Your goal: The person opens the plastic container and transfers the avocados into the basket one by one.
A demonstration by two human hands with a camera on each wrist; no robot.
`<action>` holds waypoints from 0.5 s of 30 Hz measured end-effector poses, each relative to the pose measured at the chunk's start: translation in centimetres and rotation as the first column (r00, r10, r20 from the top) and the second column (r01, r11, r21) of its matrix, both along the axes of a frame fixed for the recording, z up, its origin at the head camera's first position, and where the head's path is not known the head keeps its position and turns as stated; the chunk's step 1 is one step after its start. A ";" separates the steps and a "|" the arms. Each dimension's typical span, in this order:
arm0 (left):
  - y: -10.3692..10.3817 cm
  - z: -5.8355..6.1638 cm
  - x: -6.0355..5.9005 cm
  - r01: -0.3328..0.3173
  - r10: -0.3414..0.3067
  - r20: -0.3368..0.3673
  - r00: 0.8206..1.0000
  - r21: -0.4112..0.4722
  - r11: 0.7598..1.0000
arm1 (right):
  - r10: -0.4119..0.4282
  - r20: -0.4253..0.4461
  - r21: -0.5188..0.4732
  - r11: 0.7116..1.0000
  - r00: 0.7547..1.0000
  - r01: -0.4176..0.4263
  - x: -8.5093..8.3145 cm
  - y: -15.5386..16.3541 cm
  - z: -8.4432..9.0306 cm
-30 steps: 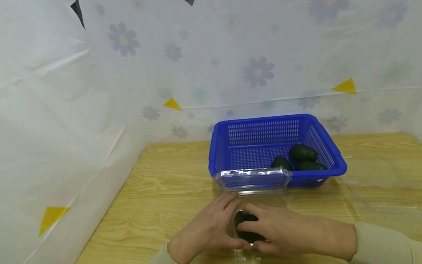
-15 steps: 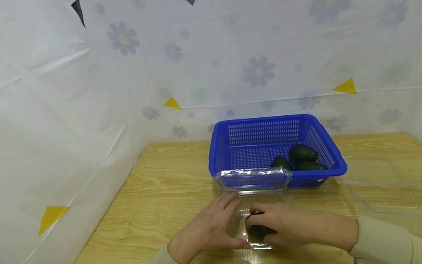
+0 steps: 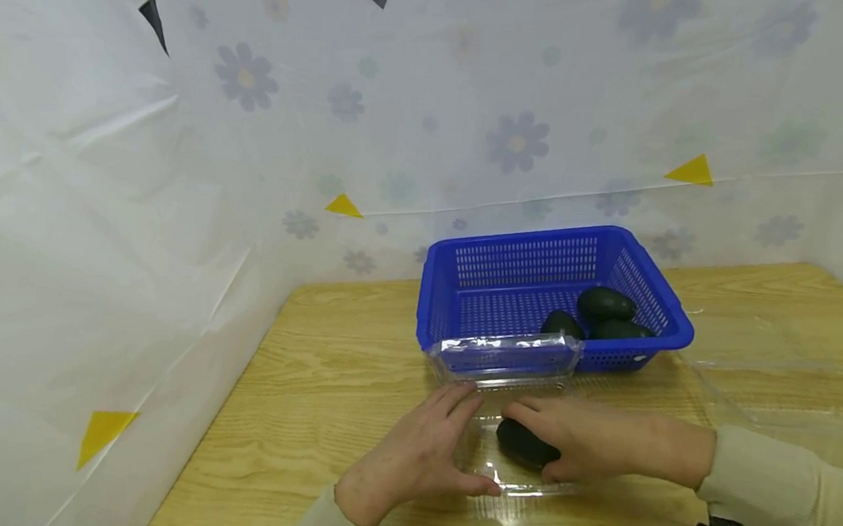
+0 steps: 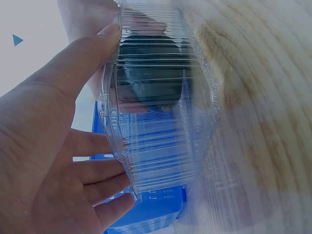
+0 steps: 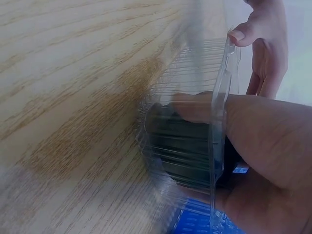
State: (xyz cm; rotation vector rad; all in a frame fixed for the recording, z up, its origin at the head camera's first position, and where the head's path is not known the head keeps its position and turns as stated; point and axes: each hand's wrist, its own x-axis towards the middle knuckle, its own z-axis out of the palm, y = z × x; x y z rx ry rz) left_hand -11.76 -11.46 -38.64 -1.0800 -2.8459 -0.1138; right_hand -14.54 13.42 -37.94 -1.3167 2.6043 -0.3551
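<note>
A clamshell (image 3: 517, 463) lies on the table (image 3: 320, 388) near the front edge, its lid (image 3: 504, 355) raised at the far side. An avocado (image 3: 524, 444) sits in it. Behind it stands a basket (image 3: 504, 262) with three avocados (image 3: 601, 312) in its right end.

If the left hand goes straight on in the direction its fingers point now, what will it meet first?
The left hand already touches the side of the clear plastic box. Its fingers point up toward the open lid, so the lid would likely come first, with the blue basket just behind. Depth is hard to judge.
</note>
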 end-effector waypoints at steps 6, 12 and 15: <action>0.0 0.0 0.0 0.010 -0.010 -0.004 1.000 0.015 1.000 | 0.005 -0.009 -0.013 1.000 1.000 -0.005 0.0 0.0 0.2; 0.0 0.0 -0.1 0.012 -0.012 0.002 1.000 0.033 0.999 | 0.002 -0.076 -0.061 0.998 0.997 -0.007 0.0 0.1 0.5; 0.0 0.0 -0.1 0.010 -0.010 0.010 1.000 0.039 0.999 | 0.010 -0.134 -0.109 0.994 0.991 -0.025 0.2 0.0 0.7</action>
